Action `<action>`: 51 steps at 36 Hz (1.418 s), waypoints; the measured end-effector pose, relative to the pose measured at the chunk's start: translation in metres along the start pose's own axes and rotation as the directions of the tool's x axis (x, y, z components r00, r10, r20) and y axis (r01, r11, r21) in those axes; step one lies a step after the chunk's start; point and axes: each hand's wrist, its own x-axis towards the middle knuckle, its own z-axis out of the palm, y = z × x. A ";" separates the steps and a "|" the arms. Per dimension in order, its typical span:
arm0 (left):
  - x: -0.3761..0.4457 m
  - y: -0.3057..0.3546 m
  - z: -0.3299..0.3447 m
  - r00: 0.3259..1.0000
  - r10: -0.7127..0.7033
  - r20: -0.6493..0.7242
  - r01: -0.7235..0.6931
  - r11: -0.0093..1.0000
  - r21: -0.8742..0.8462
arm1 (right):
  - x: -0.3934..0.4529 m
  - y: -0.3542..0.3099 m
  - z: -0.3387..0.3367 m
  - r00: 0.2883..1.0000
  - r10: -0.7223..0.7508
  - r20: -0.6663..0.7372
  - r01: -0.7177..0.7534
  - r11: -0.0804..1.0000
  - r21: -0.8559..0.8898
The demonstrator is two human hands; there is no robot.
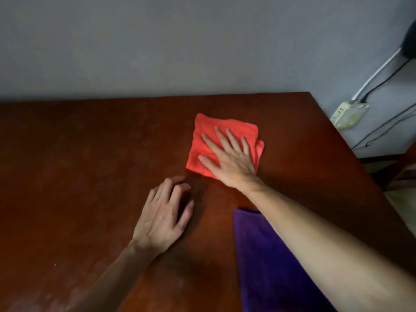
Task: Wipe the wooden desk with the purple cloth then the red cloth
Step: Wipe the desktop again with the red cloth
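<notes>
A folded red cloth [209,131] lies flat on the dark wooden desk [90,154], right of centre. My right hand [229,156] presses down on it with the fingers spread. My left hand [164,215] rests on the bare wood just to the near left of the cloth, fingers loosely curled, holding nothing. A purple cloth [267,262] lies flat at the near right of the desk, partly hidden under my right forearm.
A grey wall runs along the desk's far edge. Past the desk's right edge, a white power strip [349,114] with white and black cables hangs against the wall. A dark round object [409,43] sits at the upper right.
</notes>
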 end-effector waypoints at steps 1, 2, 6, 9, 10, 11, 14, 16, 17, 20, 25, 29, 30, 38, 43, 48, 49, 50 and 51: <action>-0.003 0.001 -0.003 0.997 -0.039 -0.059 0.038 0.999 -0.024 | -0.014 -0.011 0.001 1.000 -0.014 -0.008 0.014 1.000 0.004; -0.007 0.000 -0.007 0.989 -0.089 -0.115 0.082 0.995 -0.064 | -0.028 -0.022 0.002 0.999 -0.037 -0.019 0.037 0.999 0.005; -0.034 -0.024 -0.024 0.971 -0.200 -0.131 0.182 0.973 -0.140 | -0.067 -0.047 0.003 0.964 -0.266 0.026 0.266 0.964 -0.001; -0.053 -0.060 -0.043 0.986 -0.165 -0.036 0.162 0.984 -0.070 | -0.072 -0.046 0.001 0.911 -0.410 0.054 0.409 0.912 0.016; -0.056 -0.074 -0.051 0.988 -0.155 -0.004 0.155 0.988 -0.024 | -0.069 -0.044 -0.001 0.899 -0.433 0.065 0.433 0.901 0.021; -0.057 -0.087 -0.058 0.989 -0.141 0.036 0.140 0.990 0.033 | -0.064 -0.042 -0.002 0.889 -0.451 0.082 0.450 0.893 0.029; -0.058 -0.116 -0.071 0.980 -0.102 0.169 0.078 0.986 0.145 | -0.041 -0.034 -0.007 0.849 -0.507 0.152 0.508 0.861 0.037; -0.057 -0.124 -0.074 0.974 -0.088 0.207 0.058 0.988 0.145 | -0.019 -0.029 -0.008 0.834 -0.524 0.173 0.528 0.849 0.023; -0.056 -0.125 -0.073 0.975 -0.076 0.211 0.046 0.989 0.143 | -0.007 -0.027 -0.007 0.835 -0.521 0.176 0.526 0.850 0.015; -0.054 -0.127 -0.071 0.974 -0.051 0.223 0.022 0.991 0.130 | 0.034 -0.020 -0.003 0.854 -0.490 0.174 0.498 0.867 -0.004; -0.051 -0.129 -0.070 0.971 -0.048 0.234 0.025 0.995 0.102 | 0.107 -0.007 -0.002 0.879 -0.436 0.195 0.452 0.891 -0.044; -0.051 -0.132 -0.068 0.969 -0.046 0.242 0.020 0.994 0.108 | 0.156 -0.002 -0.002 0.901 -0.388 0.194 0.401 0.916 -0.032; -0.050 -0.132 -0.068 0.968 -0.045 0.245 0.018 0.993 0.114 | 0.166 -0.002 -0.001 0.907 -0.379 0.186 0.390 0.921 -0.025; -0.050 -0.136 -0.067 0.970 -0.031 0.241 0.005 0.994 0.109 | 0.189 -0.012 0.002 0.965 -0.226 0.131 0.228 0.974 -0.001; -0.049 -0.132 -0.067 0.978 -0.013 0.209 -0.007 0.995 0.095 | 0.152 -0.046 0.014 0.996 0.004 0.088 -0.004 1.000 -0.006; -0.049 -0.130 -0.067 0.990 0.009 0.139 -0.018 0.998 0.065 | 0.068 -0.080 0.013 0.997 0.037 0.073 -0.038 0.999 0.005; -0.050 -0.131 -0.068 0.991 0.011 0.135 -0.020 0.998 0.066 | 0.046 -0.088 0.012 0.997 0.032 0.074 -0.032 0.999 0.010; -0.051 -0.131 -0.067 0.992 0.008 0.127 -0.016 0.998 0.065 | 0.023 -0.095 0.011 0.997 0.027 0.073 -0.027 1.000 0.009; -0.045 -0.134 -0.066 0.993 -0.004 0.121 -0.005 0.998 0.069 | 0.007 -0.100 0.011 0.997 0.017 0.072 -0.018 1.000 0.014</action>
